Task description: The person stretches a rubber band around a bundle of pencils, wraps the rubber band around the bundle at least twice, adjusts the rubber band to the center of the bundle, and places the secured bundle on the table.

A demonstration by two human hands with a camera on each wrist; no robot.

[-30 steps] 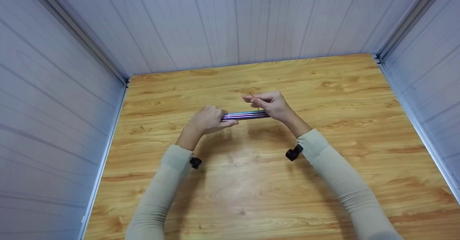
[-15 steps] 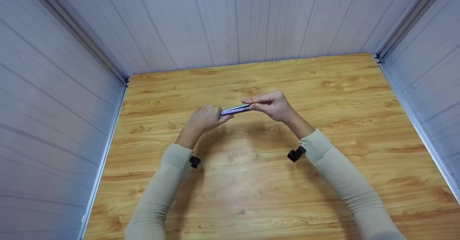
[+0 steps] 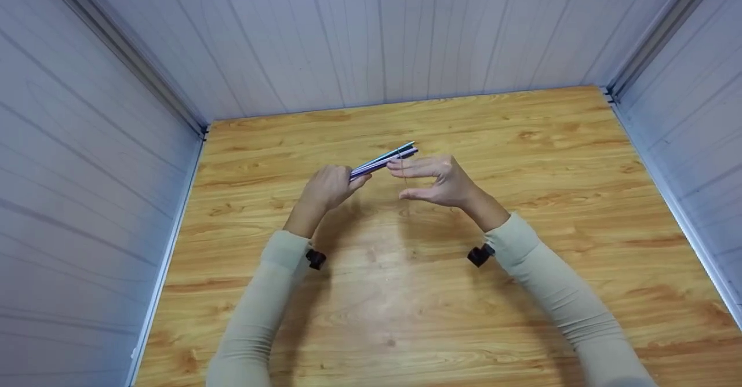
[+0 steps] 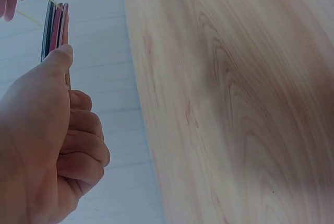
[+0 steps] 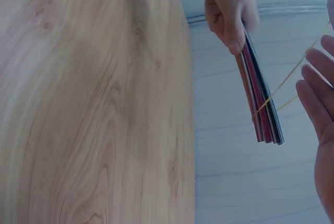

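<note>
My left hand [image 3: 329, 187] grips one end of a bundle of slim, shiny coloured sticks [image 3: 377, 164], its thumb lying along them. The sticks point up and to the right, and their free ends fan slightly apart. A thin yellowish rubber band [image 5: 287, 79] loops round the bundle near those free ends. From there it stretches across to the fingers of my right hand [image 3: 443, 181]. These fingers are straight and held together, with the thumb spread well away below. In the left wrist view, the sticks [image 4: 54, 36] show dark, red and orange sides above the left thumb.
Below both hands lies a wood-grain tabletop [image 3: 388, 294]. Pale panel walls stand at the back [image 3: 359, 39], the left [image 3: 87, 190] and the right [image 3: 695, 143]. A small black camera [image 3: 479, 256] sits at the right cuff, another camera [image 3: 316, 259] at the left.
The bundle has tilted so its free ends point up and away. My right hand has gone from pinching near the sticks' end to spread, straight fingers, with the band stretched from them.
</note>
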